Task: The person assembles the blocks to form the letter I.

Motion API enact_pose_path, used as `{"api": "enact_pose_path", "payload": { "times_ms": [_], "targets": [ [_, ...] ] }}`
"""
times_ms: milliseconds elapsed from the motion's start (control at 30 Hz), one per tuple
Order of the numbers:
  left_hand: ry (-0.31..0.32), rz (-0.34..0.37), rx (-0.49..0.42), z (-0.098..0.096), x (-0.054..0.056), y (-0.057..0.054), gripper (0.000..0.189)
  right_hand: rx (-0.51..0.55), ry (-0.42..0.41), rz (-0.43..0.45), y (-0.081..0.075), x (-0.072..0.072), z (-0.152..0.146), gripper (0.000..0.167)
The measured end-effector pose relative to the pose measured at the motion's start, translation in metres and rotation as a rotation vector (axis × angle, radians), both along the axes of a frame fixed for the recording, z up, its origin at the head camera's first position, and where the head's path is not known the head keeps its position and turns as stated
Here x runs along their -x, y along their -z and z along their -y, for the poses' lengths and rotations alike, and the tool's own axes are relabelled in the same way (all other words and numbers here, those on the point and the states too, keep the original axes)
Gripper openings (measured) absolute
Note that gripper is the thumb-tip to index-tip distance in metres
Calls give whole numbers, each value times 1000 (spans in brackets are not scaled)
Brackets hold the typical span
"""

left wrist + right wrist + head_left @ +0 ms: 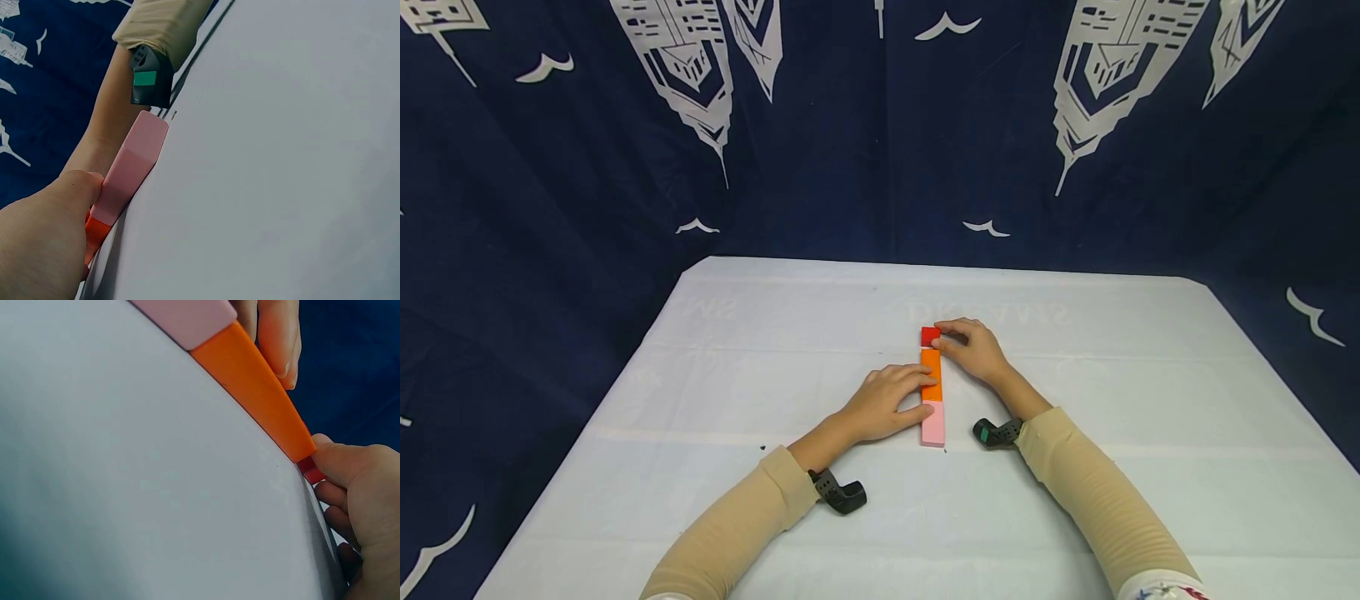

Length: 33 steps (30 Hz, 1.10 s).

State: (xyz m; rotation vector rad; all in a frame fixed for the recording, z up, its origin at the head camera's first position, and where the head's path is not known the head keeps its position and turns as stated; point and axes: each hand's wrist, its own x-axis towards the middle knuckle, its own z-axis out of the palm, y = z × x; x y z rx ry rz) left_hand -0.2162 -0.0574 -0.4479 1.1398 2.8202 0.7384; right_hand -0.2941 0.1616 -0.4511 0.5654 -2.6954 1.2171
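Note:
A pink block (933, 429), an orange block (931, 360) and a small red block (928, 335) lie in one straight row on the white table. Pink and orange meet end to end; a thin line separates orange from red. My left hand (883, 404) rests on the row, fingertips on the orange block and thumb on the pink one, as the left wrist view also shows beside the pink block (131, 165). At the far end, my right hand (976, 348) pinches the red block (310, 470) between thumb and forefinger; the fingers partly cover it.
The white table (700, 375) spreads around the row, its far edge meeting a dark blue curtain (850, 167) with white prints. Black wrist devices (844, 496) are strapped on both forearms. Tiny dark specks lie on the tabletop.

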Motion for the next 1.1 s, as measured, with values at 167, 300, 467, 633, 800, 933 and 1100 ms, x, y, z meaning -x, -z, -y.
{"api": "enact_pose_path", "payload": {
  "times_ms": [167,300,467,633,800,933,1100],
  "targets": [
    [0,-7,0,0,1,1,49,5,2,4,-1,0,0,38],
    [-1,-5,-1,0,1,0,49,13,5,2,-2,-1,0,39],
    [-2,-4,2,0,0,0,50,49,19,43,-3,-2,1,41],
    [-4,-9,5,-1,1,2,49,116,53,88,-8,-2,0,42],
    [-2,-8,15,-3,4,2,50,159,82,93,-15,-1,-6,42],
    [1,4,17,-5,7,0,51,182,91,85,-22,1,-15,42],
    [0,12,7,-2,9,-1,51,182,106,87,-34,-4,-25,45]
  ]
}}
